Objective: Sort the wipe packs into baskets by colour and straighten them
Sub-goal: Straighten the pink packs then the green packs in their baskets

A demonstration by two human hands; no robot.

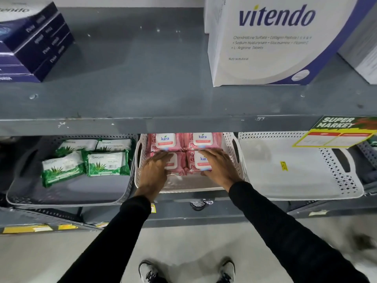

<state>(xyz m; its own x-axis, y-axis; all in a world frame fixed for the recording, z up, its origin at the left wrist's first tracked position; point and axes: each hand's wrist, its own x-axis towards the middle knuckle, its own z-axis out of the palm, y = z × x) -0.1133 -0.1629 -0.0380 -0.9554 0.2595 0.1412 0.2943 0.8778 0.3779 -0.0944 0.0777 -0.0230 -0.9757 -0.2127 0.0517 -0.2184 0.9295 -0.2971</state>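
Several pink wipe packs point(184, 142) lie in a two-by-two block inside the middle white basket point(229, 139). My left hand point(154, 172) rests flat on the front left pink pack point(177, 163), fingers spread. My right hand point(219, 166) lies flat on the front right pink pack point(201, 162), thumb under its front edge. Neither hand is closed around a pack. Several green wipe packs point(108, 163) lie a little askew in the grey basket point(61, 198) on the left. A white basket point(306, 180) on the right holds no packs.
The grey upper shelf point(142, 78) overhangs the baskets and hides their backs. On it stand dark blue boxes point(34, 41) at left and a large white box point(271, 39) at right. A green and yellow price tag point(336, 131) hangs over the right basket.
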